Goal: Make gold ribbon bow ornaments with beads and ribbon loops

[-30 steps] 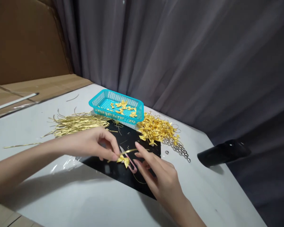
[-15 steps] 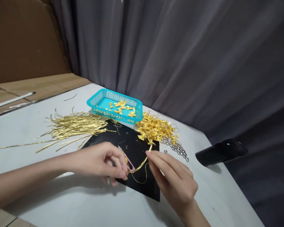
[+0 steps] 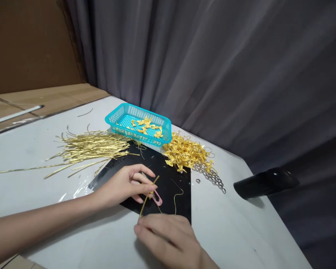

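Note:
A short gold strand [image 3: 144, 204] runs between my two hands over the near side of a black sheet [image 3: 168, 168]. Near its upper end my left hand [image 3: 131, 185] pinches it between thumb and fingers. The fingertips of my right hand [image 3: 170, 239] close on its lower end, closer to me. Pink-handled scissors [image 3: 158, 198] show just right of my left fingertips; how they are supported is unclear. A small yellow piece is partly hidden at those fingertips. One thin gold thread [image 3: 175, 198] lies curled on the sheet.
Gold strands [image 3: 95, 147] lie heaped at left. A turquoise basket [image 3: 141, 139] holding yellow pieces stands behind the sheet. Right of it are a pile of yellow bows [image 3: 186, 151], silver beads [image 3: 212, 177] and a black cylindrical object [image 3: 264, 183]. A white stick [image 3: 16, 114] rests on cardboard.
My right hand has moved left and toward me, swinging the gold strand from slanting up rightward to slanting down toward me. My left hand has shifted slightly up and right.

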`<action>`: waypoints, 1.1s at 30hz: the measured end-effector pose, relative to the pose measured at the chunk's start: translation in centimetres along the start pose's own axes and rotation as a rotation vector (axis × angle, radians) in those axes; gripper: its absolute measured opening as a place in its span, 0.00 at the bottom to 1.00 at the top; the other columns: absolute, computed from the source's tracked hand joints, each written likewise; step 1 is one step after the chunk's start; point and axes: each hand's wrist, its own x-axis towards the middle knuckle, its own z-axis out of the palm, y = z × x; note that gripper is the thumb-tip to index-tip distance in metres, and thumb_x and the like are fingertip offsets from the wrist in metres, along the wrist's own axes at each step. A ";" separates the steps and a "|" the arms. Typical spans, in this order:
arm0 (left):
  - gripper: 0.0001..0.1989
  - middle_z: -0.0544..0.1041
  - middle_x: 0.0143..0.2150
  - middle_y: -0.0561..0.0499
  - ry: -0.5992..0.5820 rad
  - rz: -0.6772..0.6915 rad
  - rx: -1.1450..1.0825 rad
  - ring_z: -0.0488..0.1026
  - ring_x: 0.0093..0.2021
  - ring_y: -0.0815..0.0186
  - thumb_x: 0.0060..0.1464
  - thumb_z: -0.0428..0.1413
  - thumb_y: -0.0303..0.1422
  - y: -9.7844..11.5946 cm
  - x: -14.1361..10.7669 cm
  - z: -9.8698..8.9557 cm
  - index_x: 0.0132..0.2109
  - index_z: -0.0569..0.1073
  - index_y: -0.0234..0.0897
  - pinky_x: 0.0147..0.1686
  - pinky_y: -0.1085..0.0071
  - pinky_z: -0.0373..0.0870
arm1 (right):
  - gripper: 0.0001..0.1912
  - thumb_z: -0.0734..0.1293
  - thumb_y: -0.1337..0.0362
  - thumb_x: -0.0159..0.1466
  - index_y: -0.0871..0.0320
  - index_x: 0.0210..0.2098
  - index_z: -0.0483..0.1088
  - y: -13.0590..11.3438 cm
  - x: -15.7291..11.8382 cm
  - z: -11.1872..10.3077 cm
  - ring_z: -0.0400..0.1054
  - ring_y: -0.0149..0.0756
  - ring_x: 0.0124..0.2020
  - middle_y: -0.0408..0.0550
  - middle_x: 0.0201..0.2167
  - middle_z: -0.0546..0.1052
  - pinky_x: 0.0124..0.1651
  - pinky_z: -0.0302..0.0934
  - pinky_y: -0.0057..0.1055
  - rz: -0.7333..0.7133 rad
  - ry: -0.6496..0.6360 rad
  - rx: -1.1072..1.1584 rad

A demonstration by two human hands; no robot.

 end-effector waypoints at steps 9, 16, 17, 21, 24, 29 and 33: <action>0.17 0.82 0.35 0.46 -0.078 -0.021 0.029 0.78 0.37 0.62 0.49 0.63 0.44 -0.6 0.0 -0.1 0.40 0.78 0.35 0.26 0.77 0.73 | 0.04 0.74 0.64 0.56 0.57 0.31 0.77 3.1 -0.1 1.1 0.73 0.32 0.26 0.44 0.27 0.79 0.29 0.68 0.24 0.946 0.508 0.681; 0.16 0.83 0.34 0.47 -0.069 -0.008 0.042 0.78 0.35 0.64 0.50 0.62 0.44 -0.9 0.0 0.1 0.40 0.79 0.36 0.27 0.77 0.74 | 0.15 0.79 0.60 0.48 0.59 0.30 0.75 4.5 -0.2 1.6 0.70 0.30 0.25 0.43 0.25 0.77 0.29 0.67 0.26 1.238 0.529 1.025; 0.16 0.83 0.34 0.47 -0.069 -0.008 0.044 0.78 0.35 0.63 0.50 0.62 0.44 -1.0 0.0 0.1 0.40 0.79 0.36 0.27 0.77 0.73 | 0.15 0.79 0.60 0.47 0.60 0.30 0.75 4.4 -0.2 1.6 0.70 0.31 0.25 0.43 0.25 0.77 0.29 0.67 0.26 1.240 0.530 1.023; 0.16 0.83 0.33 0.47 -0.068 -0.001 0.054 0.78 0.34 0.63 0.51 0.61 0.43 -0.9 0.1 0.1 0.40 0.79 0.35 0.26 0.77 0.73 | 0.14 0.79 0.60 0.48 0.60 0.29 0.74 4.0 -0.1 1.7 0.68 0.31 0.25 0.43 0.25 0.76 0.28 0.66 0.26 1.227 0.515 0.976; 0.15 0.82 0.33 0.47 -0.057 0.000 0.052 0.78 0.33 0.63 0.51 0.61 0.42 -0.7 0.0 0.3 0.39 0.79 0.34 0.25 0.77 0.73 | 0.14 0.78 0.59 0.49 0.60 0.29 0.74 3.7 -0.1 1.8 0.68 0.30 0.25 0.43 0.25 0.76 0.28 0.65 0.26 1.199 0.494 0.914; 0.14 0.82 0.33 0.47 -0.049 -0.012 0.046 0.78 0.33 0.63 0.50 0.62 0.42 -0.6 -0.2 0.4 0.37 0.78 0.34 0.25 0.77 0.72 | 0.15 0.78 0.57 0.49 0.59 0.29 0.74 3.6 0.0 1.7 0.68 0.31 0.25 0.43 0.25 0.76 0.29 0.65 0.26 1.173 0.486 0.845; 0.15 0.82 0.33 0.47 -0.049 -0.007 0.041 0.78 0.33 0.63 0.49 0.62 0.42 -0.6 -0.2 0.4 0.37 0.78 0.34 0.25 0.77 0.72 | 0.15 0.78 0.57 0.49 0.59 0.28 0.74 3.5 0.2 1.5 0.69 0.31 0.25 0.43 0.24 0.76 0.29 0.66 0.27 1.165 0.451 0.822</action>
